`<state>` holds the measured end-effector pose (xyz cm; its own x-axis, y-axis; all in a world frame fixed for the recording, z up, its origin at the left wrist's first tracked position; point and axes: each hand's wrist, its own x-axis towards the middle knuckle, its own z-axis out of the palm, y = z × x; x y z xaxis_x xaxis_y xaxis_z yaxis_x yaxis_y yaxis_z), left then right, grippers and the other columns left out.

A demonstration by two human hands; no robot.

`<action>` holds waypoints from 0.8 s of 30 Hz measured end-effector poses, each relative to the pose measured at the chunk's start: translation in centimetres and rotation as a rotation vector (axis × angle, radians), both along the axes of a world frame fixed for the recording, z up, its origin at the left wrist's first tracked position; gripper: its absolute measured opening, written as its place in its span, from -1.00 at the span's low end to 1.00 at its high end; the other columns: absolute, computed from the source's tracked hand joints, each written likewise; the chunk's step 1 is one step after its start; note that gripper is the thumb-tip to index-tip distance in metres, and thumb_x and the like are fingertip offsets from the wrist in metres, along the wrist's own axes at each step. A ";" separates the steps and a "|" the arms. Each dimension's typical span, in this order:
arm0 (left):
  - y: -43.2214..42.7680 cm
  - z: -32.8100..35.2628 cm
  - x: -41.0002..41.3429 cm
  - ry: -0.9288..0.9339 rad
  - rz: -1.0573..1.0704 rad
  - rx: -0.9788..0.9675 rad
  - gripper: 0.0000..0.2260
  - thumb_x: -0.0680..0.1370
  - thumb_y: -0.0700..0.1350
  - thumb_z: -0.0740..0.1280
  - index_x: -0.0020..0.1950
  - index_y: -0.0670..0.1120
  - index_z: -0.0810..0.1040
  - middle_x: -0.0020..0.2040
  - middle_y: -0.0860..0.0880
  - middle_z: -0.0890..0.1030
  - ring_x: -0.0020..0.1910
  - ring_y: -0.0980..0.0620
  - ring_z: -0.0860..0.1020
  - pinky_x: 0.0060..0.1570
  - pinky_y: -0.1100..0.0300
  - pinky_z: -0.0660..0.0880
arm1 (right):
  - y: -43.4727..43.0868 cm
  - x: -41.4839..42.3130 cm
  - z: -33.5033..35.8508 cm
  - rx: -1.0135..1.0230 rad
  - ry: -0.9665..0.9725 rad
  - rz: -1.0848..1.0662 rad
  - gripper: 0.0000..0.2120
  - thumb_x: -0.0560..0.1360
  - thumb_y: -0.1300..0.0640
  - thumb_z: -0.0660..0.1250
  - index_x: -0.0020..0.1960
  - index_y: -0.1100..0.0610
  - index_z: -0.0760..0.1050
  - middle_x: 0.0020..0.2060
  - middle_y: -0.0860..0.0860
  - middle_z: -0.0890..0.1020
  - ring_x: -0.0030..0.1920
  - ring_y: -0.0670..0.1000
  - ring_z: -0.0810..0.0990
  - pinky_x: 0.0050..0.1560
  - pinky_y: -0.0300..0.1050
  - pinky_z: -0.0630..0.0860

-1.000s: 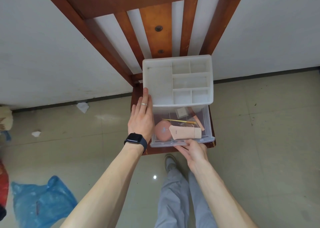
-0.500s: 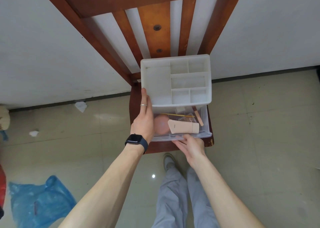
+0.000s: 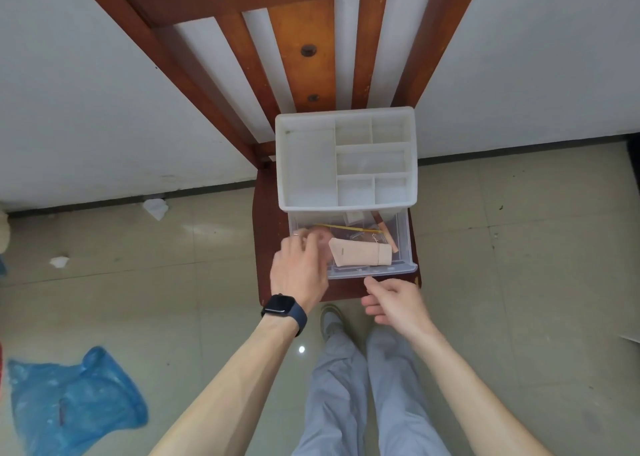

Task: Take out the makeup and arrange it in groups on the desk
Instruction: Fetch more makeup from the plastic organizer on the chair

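Observation:
A white organizer box (image 3: 308, 165) with bare top compartments stands on a wooden chair seat (image 3: 265, 248). Its clear drawer (image 3: 374, 273) is pulled out toward me. Inside lie a beige tube (image 3: 360, 253), a thin yellow stick (image 3: 349, 228), a brown pencil-like stick (image 3: 388, 236) and a pink round sponge (image 3: 325, 244). My left hand (image 3: 299, 268), with a watch on its wrist, reaches into the drawer's left side. Its fingers are bent down around the pink sponge, though they look blurred. My right hand (image 3: 394, 300) hangs loosely curled just below the drawer front and holds nothing.
The chair's slatted back (image 3: 301, 50) leans against a white wall. A blue plastic bag (image 3: 72, 400) lies on the tiled floor at lower left, and paper scraps (image 3: 156, 208) lie near the wall. My legs and a shoe are below the chair.
My left hand moved from the organizer's left side into the drawer onto the pink sponge. My right hand let go of the drawer front and drew back.

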<state>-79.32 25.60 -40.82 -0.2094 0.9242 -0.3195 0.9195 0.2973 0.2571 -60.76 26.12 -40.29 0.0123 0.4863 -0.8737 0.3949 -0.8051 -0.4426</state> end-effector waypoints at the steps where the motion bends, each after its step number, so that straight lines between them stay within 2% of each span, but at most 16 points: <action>1: 0.1 -0.3 0.2 -0.012 -0.023 -0.036 -0.64 0.52 -0.13 0.33 0.32 -0.02 0.44 0.28 -0.12 0.48 0.13 -0.19 0.47 -0.07 0.02 0.40 | 0.0 0.3 0.2 0.123 -0.089 0.090 -0.78 0.55 -0.11 0.40 -0.08 0.04 0.63 -0.33 -0.11 0.73 -0.22 -0.05 0.72 -0.01 -0.02 0.66; 2: 0.4 -0.6 0.4 -0.006 -0.038 -0.051 -0.65 0.54 -0.11 0.31 0.33 0.00 0.41 0.29 -0.11 0.48 0.15 -0.17 0.46 -0.01 0.03 0.40 | 0.1 0.5 0.5 0.257 -0.175 0.169 -0.82 0.54 -0.09 0.40 -0.15 -0.01 0.60 -0.36 -0.14 0.70 -0.22 -0.11 0.69 0.00 -0.13 0.61; 4: 1.0 -1.2 0.6 0.091 -0.082 -0.072 -0.61 0.54 -0.05 0.31 0.36 0.01 0.39 0.31 -0.07 0.48 0.25 -0.14 0.44 0.30 -0.04 0.31 | 0.9 0.7 1.1 0.532 -0.277 0.263 -0.88 0.52 -0.01 0.42 -0.17 -0.06 0.54 -0.34 -0.17 0.66 -0.22 -0.17 0.61 -0.10 -0.39 0.46; 5: 1.4 -1.5 0.6 0.141 -0.096 -0.082 -0.57 0.53 -0.01 0.34 0.38 -0.01 0.38 0.30 -0.07 0.50 0.29 -0.14 0.43 0.43 -0.11 0.18 | 1.4 0.7 1.2 0.639 -0.293 0.315 -0.94 0.52 0.06 0.43 -0.10 -0.06 0.56 -0.25 -0.16 0.65 -0.19 -0.14 0.59 -0.09 -0.38 0.45; 7: 1.9 -1.8 0.6 0.187 -0.098 -0.114 -0.50 0.51 0.01 0.36 0.41 -0.05 0.36 0.28 -0.06 0.52 0.33 -0.13 0.41 0.49 -0.20 0.03 | 2.6 0.3 1.0 0.760 -0.354 0.546 -0.82 0.53 0.15 0.41 0.13 0.06 0.58 -0.01 -0.03 0.66 -0.02 0.04 0.54 0.04 -0.13 0.47; 9: 2.2 -1.9 0.6 0.200 -0.104 -0.134 -0.53 0.51 0.00 0.34 0.39 -0.06 0.37 0.25 -0.07 0.55 0.30 -0.13 0.44 0.48 -0.20 0.07 | 3.9 -0.2 0.6 0.727 -0.462 0.826 -0.68 0.55 0.12 0.36 0.30 0.09 0.52 0.18 0.03 0.61 0.14 0.15 0.46 0.11 0.00 0.45; 12: 2.2 -1.8 0.6 0.205 -0.111 -0.116 -0.60 0.50 0.00 0.35 0.30 -0.08 0.44 0.18 -0.09 0.59 0.23 -0.16 0.50 0.46 -0.18 0.16 | 5.1 -0.9 0.3 0.641 -0.598 1.053 -0.65 0.57 0.08 0.29 0.35 0.04 0.45 0.24 0.00 0.56 0.24 0.14 0.41 0.11 0.01 0.42; 17: 2.2 -1.2 0.3 0.256 -0.157 -0.066 -0.62 0.42 -0.01 0.42 0.18 -0.12 0.50 0.06 -0.14 0.59 0.08 -0.21 0.54 0.40 -0.14 0.26 | 6.1 -1.7 0.2 0.607 -0.676 1.176 -0.62 0.54 0.05 0.33 0.34 0.06 0.45 0.25 0.07 0.52 0.27 0.15 0.40 0.14 0.01 0.41; 20: 2.3 -0.5 0.2 0.274 -0.159 -0.017 -0.64 0.39 0.00 0.45 0.10 -0.14 0.52 -0.04 -0.14 0.59 -0.05 -0.20 0.54 0.13 -0.05 0.40 | 6.4 -1.6 0.0 0.610 -0.677 1.195 -0.64 0.54 0.02 0.33 0.31 0.06 0.47 0.22 0.07 0.52 0.27 0.15 0.40 0.12 0.01 0.41; 22: 2.5 -0.1 0.0 0.249 -0.141 -0.041 -0.57 0.40 0.06 0.45 0.16 -0.12 0.48 0.01 -0.13 0.58 -0.01 -0.18 0.51 0.01 0.01 0.36 | 6.6 -1.5 -0.2 0.631 -0.649 1.193 -0.65 0.54 0.00 0.35 0.29 0.06 0.46 0.21 0.05 0.56 0.25 0.15 0.41 0.08 0.01 0.39; 24: 2.6 0.1 -0.2 0.178 -0.084 -0.077 -0.51 0.41 0.11 0.43 0.22 -0.11 0.42 0.10 -0.11 0.58 0.06 -0.17 0.47 -0.01 0.01 0.33 | 6.6 -1.4 -0.2 0.648 -0.611 1.190 -0.69 0.54 -0.04 0.37 0.22 0.03 0.44 0.15 -0.01 0.61 0.20 0.12 0.43 0.00 0.00 0.32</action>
<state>-79.54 28.21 -40.68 -0.1923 0.9151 -0.3545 0.9707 0.2304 0.0681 -62.13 32.76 -40.50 -0.3861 0.7669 -0.5126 0.9162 0.3835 -0.1164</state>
